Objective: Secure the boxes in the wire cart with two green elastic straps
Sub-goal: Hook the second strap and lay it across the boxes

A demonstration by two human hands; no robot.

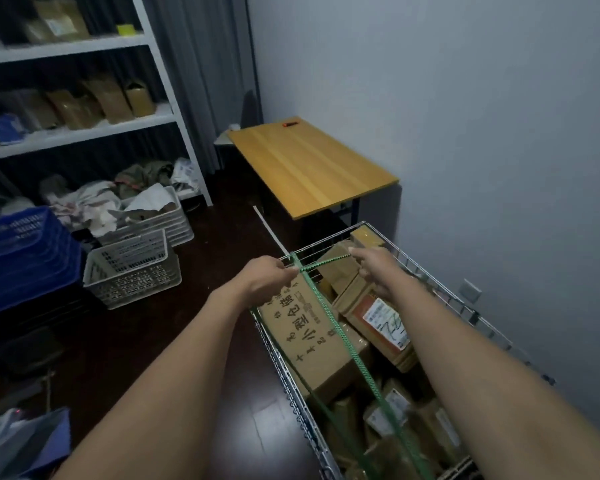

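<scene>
A wire cart [440, 289] at the lower right is filled with several cardboard boxes [305, 330]. A green elastic strap [340, 336] runs lengthwise over the boxes from the near end to the cart's far left corner. There it wraps the rim, and its free end leads right. My left hand [269, 275] pinches the strap at that corner. My right hand [373, 265] grips the free end and holds it taut above the boxes. A second thin green strap [321, 407] lies lower along the cart's left side.
A wooden table [309, 164] stands beyond the cart against the grey wall. White shelving [167, 74] with parcels fills the left. Two white baskets [132, 268] and stacked blue crates [21, 247] sit on the dark floor to the left.
</scene>
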